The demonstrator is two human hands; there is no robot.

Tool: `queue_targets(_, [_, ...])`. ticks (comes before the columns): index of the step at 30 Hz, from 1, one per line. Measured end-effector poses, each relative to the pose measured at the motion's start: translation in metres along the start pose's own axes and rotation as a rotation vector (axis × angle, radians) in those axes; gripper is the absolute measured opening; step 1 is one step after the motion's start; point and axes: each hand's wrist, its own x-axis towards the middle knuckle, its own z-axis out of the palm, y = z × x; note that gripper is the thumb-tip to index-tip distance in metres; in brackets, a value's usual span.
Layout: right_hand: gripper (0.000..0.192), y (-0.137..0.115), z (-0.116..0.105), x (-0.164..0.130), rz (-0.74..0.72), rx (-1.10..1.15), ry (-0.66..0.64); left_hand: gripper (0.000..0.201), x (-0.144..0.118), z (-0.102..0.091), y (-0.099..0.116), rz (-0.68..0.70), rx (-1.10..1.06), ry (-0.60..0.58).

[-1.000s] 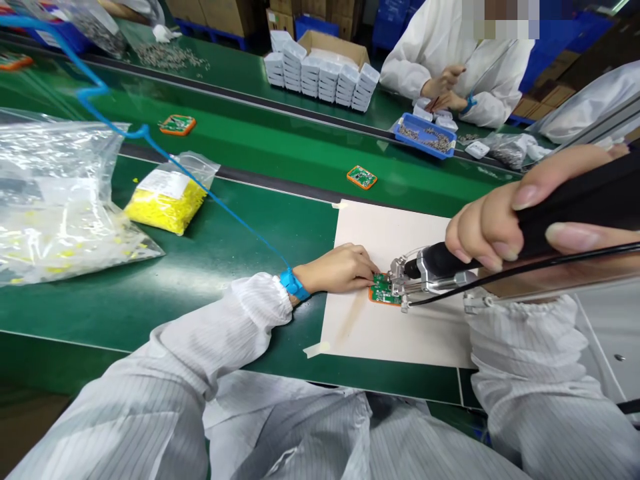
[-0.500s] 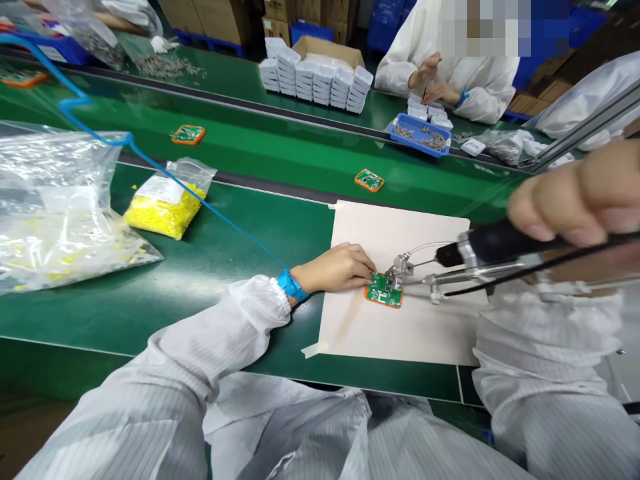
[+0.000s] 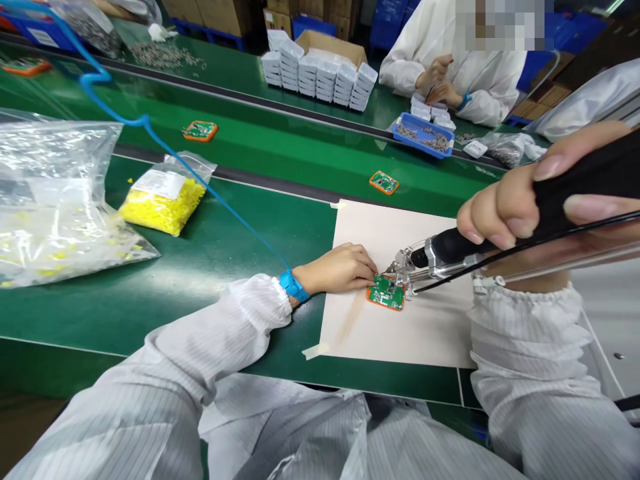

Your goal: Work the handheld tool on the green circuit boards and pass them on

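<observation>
On the bench [image 3: 225, 253] a pale sheet [image 3: 400, 340] is taped. Over the sheet's right side, a black driver [image 3: 450, 247] is gripped by the curled right hand [image 3: 510, 200]. On the sheet, by the left hand [image 3: 343, 268], a circuit board [image 3: 385, 293] is touched; whether pinched cannot be told.

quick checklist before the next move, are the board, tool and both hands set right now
1. Left hand at the green circuit board with orange edging: ok, fingertips at its upper-left corner.
2. Right hand gripping the black handheld tool with silver metal head: ok, fingers wrapped around it.
3. Board on the pale rectangular paper sheet: ok, looks flat.
4. Tool tip seated on the board: cannot tell, too small.
5. Sheet taped: left corners ok; right corners cannot tell.
6. Blue wristband around left wrist: ok; tightness cannot tell.
</observation>
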Motion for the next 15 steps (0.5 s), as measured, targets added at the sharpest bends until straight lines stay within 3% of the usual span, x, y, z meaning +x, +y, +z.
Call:
queue_targets(9, [0.021,0.004,0.001,0.001,0.028,0.018,-0.063,0.020,0.000,0.001,-0.001,-0.011,-0.010,-0.027])
queue_targets(15, [0.012,0.018,0.015,0.005,-0.080,0.061,-0.107,0.020,0.001,-0.002,0.000,-0.018,-0.017,-0.032])
